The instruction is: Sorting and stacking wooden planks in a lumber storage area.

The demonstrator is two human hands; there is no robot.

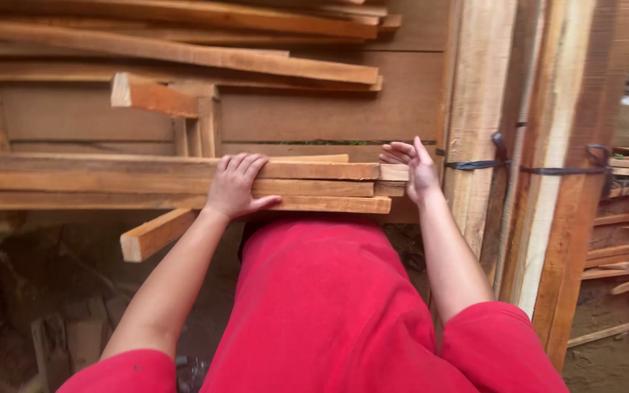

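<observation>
A stack of long wooden planks (111,182) lies horizontally in front of me, its right ends about flush. My left hand (236,186) rests flat on the side of the stack, fingers over the top plank and thumb along the lowest one. My right hand (415,169) presses its palm against the plank ends at the right, fingers spread and slightly curled. My red shirt (322,306) fills the lower middle of the view.
More planks (183,44) are piled above on a rough timber frame. A short wood block (156,233) sticks out below the stack. Upright posts (540,145) bound with dark cord (547,170) stand to the right. Scrap boards lie at far right, with dirt ground below.
</observation>
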